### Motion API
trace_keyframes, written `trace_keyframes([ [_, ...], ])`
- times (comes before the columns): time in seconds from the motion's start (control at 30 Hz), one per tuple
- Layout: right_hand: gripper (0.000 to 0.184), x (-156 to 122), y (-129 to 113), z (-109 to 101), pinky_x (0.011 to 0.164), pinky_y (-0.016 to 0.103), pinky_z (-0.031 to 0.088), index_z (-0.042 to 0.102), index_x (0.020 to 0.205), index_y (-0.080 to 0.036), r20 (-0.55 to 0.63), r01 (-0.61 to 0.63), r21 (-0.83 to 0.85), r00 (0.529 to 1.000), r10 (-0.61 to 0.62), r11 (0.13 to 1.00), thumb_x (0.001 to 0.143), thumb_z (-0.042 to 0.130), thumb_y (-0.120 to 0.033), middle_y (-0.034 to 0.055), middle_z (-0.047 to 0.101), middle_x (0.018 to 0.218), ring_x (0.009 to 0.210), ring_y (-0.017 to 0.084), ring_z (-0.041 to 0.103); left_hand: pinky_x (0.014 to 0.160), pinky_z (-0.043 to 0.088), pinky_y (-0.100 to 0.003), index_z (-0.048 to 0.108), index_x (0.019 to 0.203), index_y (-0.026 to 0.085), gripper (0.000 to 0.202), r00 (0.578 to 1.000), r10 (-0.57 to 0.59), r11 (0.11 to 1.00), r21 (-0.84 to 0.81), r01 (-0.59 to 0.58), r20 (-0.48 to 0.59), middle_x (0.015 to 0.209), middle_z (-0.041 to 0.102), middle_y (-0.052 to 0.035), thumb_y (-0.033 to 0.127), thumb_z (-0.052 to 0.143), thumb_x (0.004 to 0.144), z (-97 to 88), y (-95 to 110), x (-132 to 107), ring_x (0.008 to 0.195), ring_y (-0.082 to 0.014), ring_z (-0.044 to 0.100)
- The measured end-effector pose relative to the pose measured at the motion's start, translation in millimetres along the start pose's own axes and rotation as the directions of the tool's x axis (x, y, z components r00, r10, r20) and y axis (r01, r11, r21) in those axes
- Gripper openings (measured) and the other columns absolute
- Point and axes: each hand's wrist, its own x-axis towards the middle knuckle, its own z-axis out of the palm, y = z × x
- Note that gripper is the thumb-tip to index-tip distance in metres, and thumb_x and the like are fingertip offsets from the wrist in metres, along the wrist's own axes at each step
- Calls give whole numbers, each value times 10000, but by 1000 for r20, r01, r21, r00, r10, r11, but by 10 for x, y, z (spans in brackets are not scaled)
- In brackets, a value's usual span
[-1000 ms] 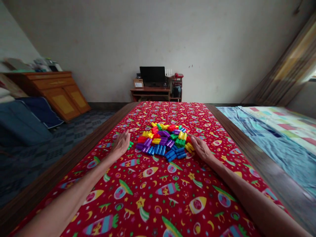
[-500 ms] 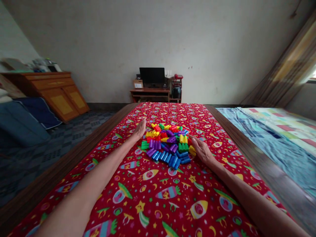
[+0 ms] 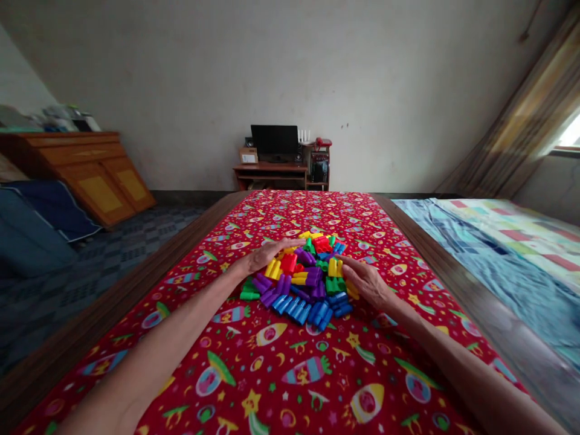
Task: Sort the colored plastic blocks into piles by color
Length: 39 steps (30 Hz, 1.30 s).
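Note:
A loose heap of plastic toy building blocks in blue, purple, green, yellow and red lies on a red printed cloth. My left hand reaches over the heap's far left part with fingers stretched out, above yellow and red blocks. On the other side, my right hand rests against the heap's right edge, fingers extended beside a yellow block and a green block. Neither hand shows a block in its grasp. Some blocks under the hands are hidden.
The cloth covers a table with dark wooden edges. Beyond it stand a desk and a monitor against the wall. A bed is on the right, a wooden cabinet on the left.
My left hand has moved right and nearer, from beside the heap to over it. Blocks on the left have shifted toward me. My right hand has stayed at the right edge.

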Motion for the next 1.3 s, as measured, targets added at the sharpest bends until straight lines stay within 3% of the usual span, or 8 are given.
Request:
trace_keyframes([
  [0.13,432,132,-6,-11,756,304,503,640,1254,-133,-15,145,-173,989,-150,974,912,481,-345,117,722,988,857,220,668,1116,350,-465,591,1295,167,685,908,-85,994,-94,51,-410,1346,596,-123,654,297,914,-69,-153,-173,1301,-301,493],
  [0.27,355,308,-40,-80,833,304,490,651,1217,-166,245,326,-281,934,-261,903,912,498,-264,134,704,1074,969,219,658,992,475,-465,627,1192,111,674,747,-228,968,-60,245,-624,1117,710,-154,635,422,819,-171,-508,-227,1066,-299,657],
  [0.67,305,581,-226,-191,651,222,452,712,1074,-191,465,321,-150,858,-220,935,810,570,-133,50,732,906,749,140,642,881,529,-359,739,916,193,420,870,-63,856,422,299,-489,996,749,-66,367,381,784,-230,-582,-232,944,-237,679],
  [0.77,204,658,-143,-326,590,206,420,723,952,-164,363,237,-33,908,-209,971,797,607,-229,28,711,798,668,120,609,901,520,-347,738,916,205,408,875,-59,847,439,299,-481,1019,747,-49,357,384,783,-224,-563,-239,971,-231,671],
  [0.9,359,747,272,-629,514,220,375,707,807,-128,-70,-12,28,997,14,1000,754,602,-466,24,654,659,554,115,535,913,518,-357,737,931,200,416,878,-77,834,453,317,-473,1025,747,-53,348,382,774,-220,-518,-248,973,-238,670],
  [1.0,403,701,687,-843,516,248,390,712,776,-115,-409,-302,38,865,290,953,697,602,-495,38,636,583,529,138,535,934,509,-368,739,945,193,436,879,-91,826,458,329,-467,1049,743,-62,351,370,775,-222,-492,-249,997,-246,668],
  [1.13,310,562,1102,-966,616,297,461,723,748,-111,-598,-539,76,649,470,839,631,635,-384,78,675,608,642,205,623,939,508,-365,738,970,186,453,881,-94,815,472,335,-463,1060,739,-68,357,364,779,-222,-473,-253,1007,-245,667],
  [1.3,302,494,1250,-951,634,321,483,738,836,-106,-563,-604,106,619,548,790,634,633,-304,91,704,679,677,228,647,966,496,-366,737,939,206,421,881,-98,815,470,337,-463,1077,737,-46,330,368,780,-210,-450,-258,1017,-237,661],
])
